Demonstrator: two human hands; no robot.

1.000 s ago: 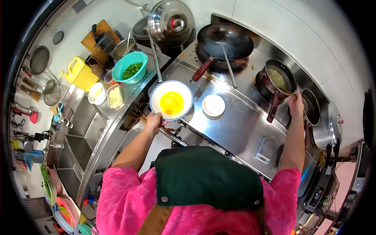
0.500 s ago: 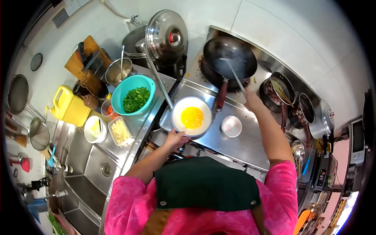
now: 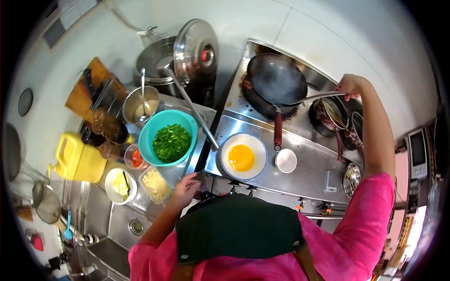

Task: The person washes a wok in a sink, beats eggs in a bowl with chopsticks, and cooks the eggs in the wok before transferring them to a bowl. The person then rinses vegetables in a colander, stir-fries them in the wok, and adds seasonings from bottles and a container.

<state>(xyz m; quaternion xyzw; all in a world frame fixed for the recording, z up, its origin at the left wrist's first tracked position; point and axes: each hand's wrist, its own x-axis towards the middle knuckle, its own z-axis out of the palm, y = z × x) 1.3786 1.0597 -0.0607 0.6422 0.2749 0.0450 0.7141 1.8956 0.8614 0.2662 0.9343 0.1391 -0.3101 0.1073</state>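
Observation:
My right hand point(image 3: 351, 86) is closed around the handle of a metal spatula point(image 3: 318, 97), whose far end reaches the near rim of the wok point(image 3: 276, 77). Faint smoke or steam hangs inside the dark wok, which sits on the burner. My left hand point(image 3: 187, 188) holds nothing, its fingers somewhat apart, by the counter edge. To its right, a white bowl of beaten egg point(image 3: 242, 158) rests on the steel stove top. A small white bowl point(image 3: 286, 160) stands beside it, below the wok's handle point(image 3: 278, 133).
Left counter: a turquoise bowl of chopped greens point(image 3: 172, 143), a tub of minced garlic point(image 3: 155, 185), a yellow jug point(image 3: 77, 157) and a steel pot point(image 3: 140, 104). A ladle handle point(image 3: 197, 112) slants near a lidded stockpot point(image 3: 159, 56). Saucepans point(image 3: 330, 110) stand right of the wok.
My left hand has let go of the egg bowl and drawn back left. My right hand has moved up and right, bringing the spatula from the wok's middle to its near rim.

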